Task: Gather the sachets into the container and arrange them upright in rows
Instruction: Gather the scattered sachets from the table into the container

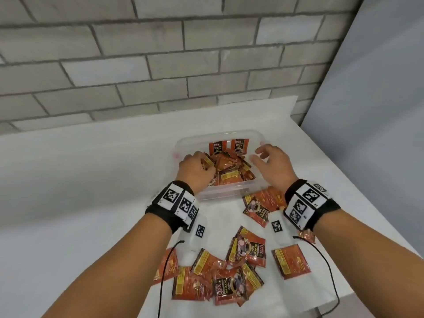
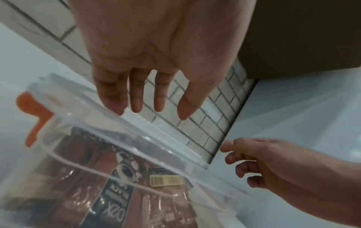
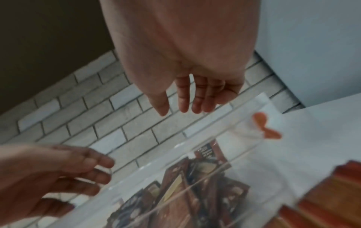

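with our left hand point(image 1: 195, 169) spread empty over the jumbled coffee sachets point(image 1: 231, 171) in the clear plastic container point(image 1: 220, 193), and our right hand point(image 1: 270, 164) loose and empty above its right rim, we should stand each sachet beside the two upright sachets point(image 1: 228, 146) at the far wall.

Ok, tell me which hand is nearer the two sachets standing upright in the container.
Right. The right hand hovers open just beside the upright sachets; the left hand sits lower over the loose pile.
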`<state>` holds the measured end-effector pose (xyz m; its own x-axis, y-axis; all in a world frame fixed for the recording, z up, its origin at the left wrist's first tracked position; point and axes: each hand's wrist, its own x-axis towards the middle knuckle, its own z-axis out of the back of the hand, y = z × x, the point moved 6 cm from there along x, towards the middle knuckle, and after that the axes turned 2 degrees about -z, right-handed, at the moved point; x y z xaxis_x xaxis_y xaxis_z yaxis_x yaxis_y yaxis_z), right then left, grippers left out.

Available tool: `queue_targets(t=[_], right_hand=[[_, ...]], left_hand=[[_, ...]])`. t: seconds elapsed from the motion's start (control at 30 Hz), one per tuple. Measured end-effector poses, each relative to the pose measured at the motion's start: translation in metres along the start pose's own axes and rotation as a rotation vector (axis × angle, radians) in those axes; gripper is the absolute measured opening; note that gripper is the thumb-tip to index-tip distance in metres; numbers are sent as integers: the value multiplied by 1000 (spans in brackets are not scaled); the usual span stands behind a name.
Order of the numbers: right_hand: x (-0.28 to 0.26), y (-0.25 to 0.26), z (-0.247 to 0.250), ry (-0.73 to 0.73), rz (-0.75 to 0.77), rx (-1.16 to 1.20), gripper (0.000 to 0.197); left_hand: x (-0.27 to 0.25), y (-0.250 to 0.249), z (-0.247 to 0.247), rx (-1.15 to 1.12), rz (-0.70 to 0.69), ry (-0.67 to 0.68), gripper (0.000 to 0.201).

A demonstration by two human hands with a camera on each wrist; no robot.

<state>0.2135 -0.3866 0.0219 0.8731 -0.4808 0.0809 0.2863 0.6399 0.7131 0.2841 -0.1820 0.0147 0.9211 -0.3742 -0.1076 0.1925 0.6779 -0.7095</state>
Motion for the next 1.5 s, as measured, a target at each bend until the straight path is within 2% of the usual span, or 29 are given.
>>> queue_targets(t=[0.07, 0.1, 0.17, 0.2, 0.3, 0.33, 0.43, 0.57, 0.8, 0.83, 0.9, 1.0, 1.1, 1.27, 1.43, 1.5], right_hand=[[-16, -22, 27, -85, -42, 75, 19], [-23, -38, 37, -119, -81, 84, 16], [-35, -69, 51, -125, -163, 26, 14], [-41, -83, 52, -77, -196, -35, 15], [-58, -117, 38, 207, -272, -322, 27], [-63, -125, 35, 260, -299, -408, 32], [-77, -138, 33, 295, -394, -492, 49], [-95, -148, 27, 340, -416, -479, 72], [-105, -152, 28, 294, -387, -354, 83], [-106, -151, 28, 297, -381, -311, 83], [-103, -147, 29, 293, -338, -277, 82], [-95, -139, 29, 318, -254, -366, 79], [-92, -137, 27, 344, -241, -478, 70], [-96, -138, 27, 337, -247, -580, 52], [-94, -131, 25, 301, -117, -518, 38], [-95, -130, 23, 309, -110, -503, 38]], left_hand=[[-22, -10, 0, -53, -88, -3, 17], [-33, -16, -5, -65, -125, 36, 11], [-51, -29, -24, -8, -190, 178, 8], [-57, -34, -37, 40, -213, 255, 9], [-59, -42, -80, 137, -245, 390, 23], [-58, -44, -93, 169, -259, 410, 28], [-53, -45, -125, 256, -229, 447, 38], [-46, -40, -151, 402, -128, 437, 52], [-40, -32, -160, 402, -31, 379, 97], [-39, -31, -159, 383, -31, 379, 97], [-39, -32, -158, 363, -59, 401, 85], [-39, -35, -160, 398, -124, 452, 76], [-40, -35, -163, 481, -112, 479, 69], [-43, -31, -165, 520, -132, 452, 78], [-42, -34, -164, 560, -145, 418, 74], [-40, -34, -164, 536, -136, 388, 72]])
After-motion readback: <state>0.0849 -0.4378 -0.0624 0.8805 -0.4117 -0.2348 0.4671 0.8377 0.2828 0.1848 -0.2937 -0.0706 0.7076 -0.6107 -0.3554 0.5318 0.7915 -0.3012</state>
